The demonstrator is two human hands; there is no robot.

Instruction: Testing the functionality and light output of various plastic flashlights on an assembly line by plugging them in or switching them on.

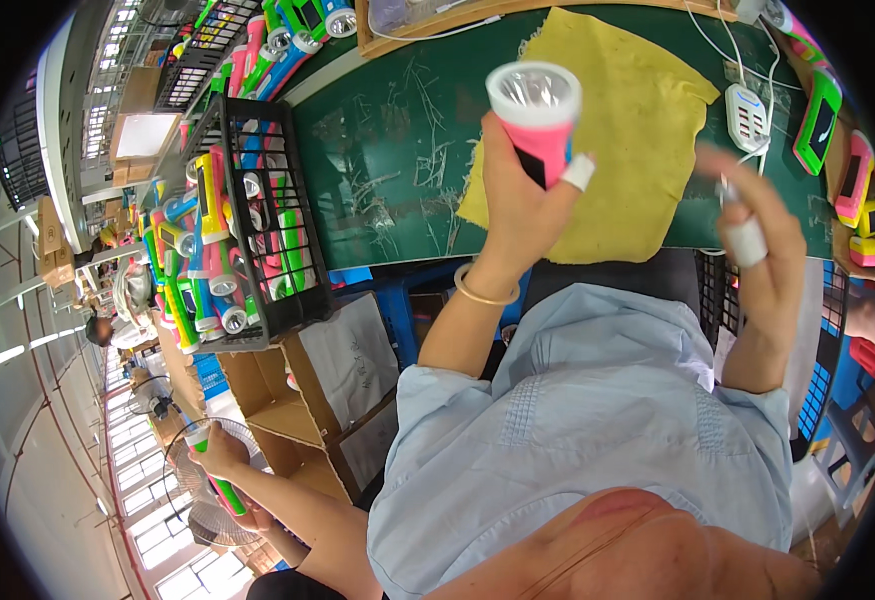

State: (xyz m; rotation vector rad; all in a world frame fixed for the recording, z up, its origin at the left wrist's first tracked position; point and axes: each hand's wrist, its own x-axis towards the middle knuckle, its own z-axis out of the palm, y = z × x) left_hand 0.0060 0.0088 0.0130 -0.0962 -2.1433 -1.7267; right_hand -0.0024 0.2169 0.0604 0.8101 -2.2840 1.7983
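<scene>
My left hand is closed around a pink flashlight with a wide white head and a dark panel on its side. Its clear lens faces up, over a yellow cloth lying on the green tabletop. White wrapping covers the thumb of this hand. My right hand is raised at the table's near right edge, fingers curled and partly blurred. A small shiny piece shows between its fingers, too smeared to name. White wrapping is on one of its digits too. Close by lies a white multi-port charger with cables.
A black basket full of colourful flashlights stands at the left. More flashlights, a green one and a pink one, lie at the right edge. Cardboard boxes sit below left. Another person's hand holds a green flashlight.
</scene>
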